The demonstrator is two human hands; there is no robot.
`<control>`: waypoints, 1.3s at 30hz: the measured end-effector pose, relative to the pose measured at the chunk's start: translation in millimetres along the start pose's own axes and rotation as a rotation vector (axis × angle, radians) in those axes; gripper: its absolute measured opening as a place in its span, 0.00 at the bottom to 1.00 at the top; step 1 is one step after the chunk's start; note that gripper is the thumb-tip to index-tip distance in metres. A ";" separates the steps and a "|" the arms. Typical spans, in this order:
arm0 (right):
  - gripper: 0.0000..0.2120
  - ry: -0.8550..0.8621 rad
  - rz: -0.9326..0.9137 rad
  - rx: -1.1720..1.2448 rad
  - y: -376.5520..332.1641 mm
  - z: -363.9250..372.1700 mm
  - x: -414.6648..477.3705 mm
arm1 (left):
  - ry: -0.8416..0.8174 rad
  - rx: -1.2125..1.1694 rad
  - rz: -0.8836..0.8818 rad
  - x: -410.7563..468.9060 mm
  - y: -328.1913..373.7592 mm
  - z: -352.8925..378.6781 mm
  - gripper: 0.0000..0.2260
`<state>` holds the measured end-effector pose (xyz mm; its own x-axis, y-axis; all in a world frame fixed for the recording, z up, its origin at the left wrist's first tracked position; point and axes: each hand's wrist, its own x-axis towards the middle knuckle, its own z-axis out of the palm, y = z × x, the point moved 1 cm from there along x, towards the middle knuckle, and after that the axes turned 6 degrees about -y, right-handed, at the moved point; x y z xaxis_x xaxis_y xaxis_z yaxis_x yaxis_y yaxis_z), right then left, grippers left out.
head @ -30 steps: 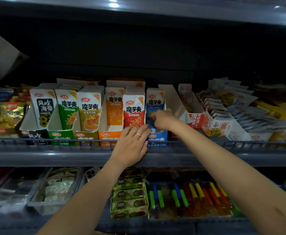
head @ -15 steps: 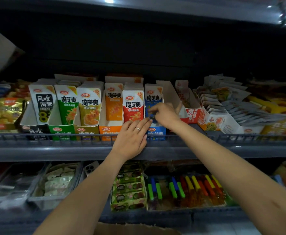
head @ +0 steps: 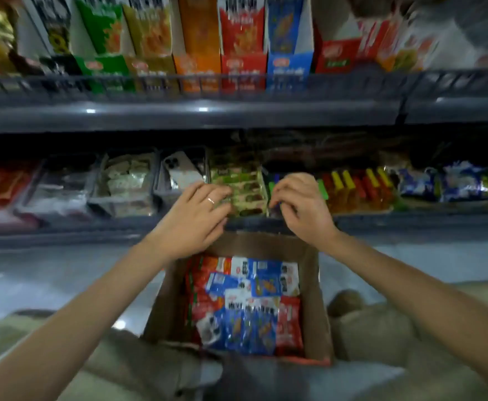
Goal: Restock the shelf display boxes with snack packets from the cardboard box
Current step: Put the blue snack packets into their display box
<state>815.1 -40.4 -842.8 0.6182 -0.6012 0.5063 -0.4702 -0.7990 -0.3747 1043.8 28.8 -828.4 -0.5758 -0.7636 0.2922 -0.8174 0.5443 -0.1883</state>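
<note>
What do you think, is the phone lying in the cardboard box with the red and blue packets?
No. The head view shows the phone lying in a shelf tray; only the red and blue packets are in the cardboard box.

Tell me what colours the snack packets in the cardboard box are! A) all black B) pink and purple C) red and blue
C: the packets heaped in the cardboard box have red and blue wrappers, some with white patches.
</note>
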 end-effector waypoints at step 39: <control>0.13 -0.729 1.240 1.174 -35.7 155.7 -79.9 | -0.289 -1.608 -0.935 -114.0 84.4 105.0 0.18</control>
<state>880.5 35.1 -990.8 0.5691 -0.4023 -0.7171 -0.3831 0.6420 -0.6642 1038.9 125.3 -976.0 -0.1365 -0.9014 -0.4110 -0.1346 -0.3941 0.9092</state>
